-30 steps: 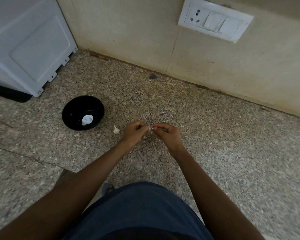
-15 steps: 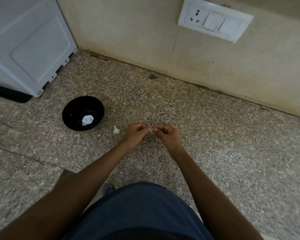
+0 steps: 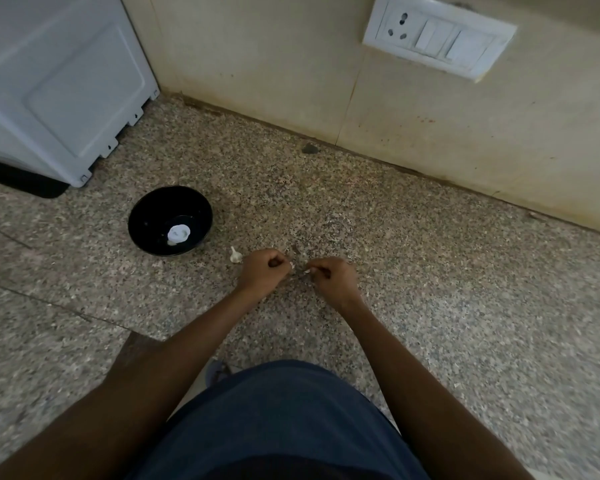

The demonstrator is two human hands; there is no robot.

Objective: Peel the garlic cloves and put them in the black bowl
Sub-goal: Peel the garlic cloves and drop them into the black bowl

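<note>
The black bowl (image 3: 169, 220) stands on the speckled stone counter, left of my hands, with a white peeled piece (image 3: 178, 234) lying inside it. A small whole garlic clove (image 3: 235, 255) lies on the counter between the bowl and my left hand. My left hand (image 3: 263, 271) is curled, pinching a garlic clove at its fingertips; the clove is mostly hidden. My right hand (image 3: 333, 276) is curled too, pinching a thin strip of garlic skin a short gap away from the left fingertips.
A white appliance (image 3: 59, 84) stands at the back left on a black base. The tiled wall (image 3: 430, 133) runs behind, carrying a white socket and switch plate (image 3: 437, 36). A counter joint line runs diagonally at the left.
My two hands have drawn slightly apart, leaving a small gap between the fingertips. The bowl and the loose clove have not moved.
</note>
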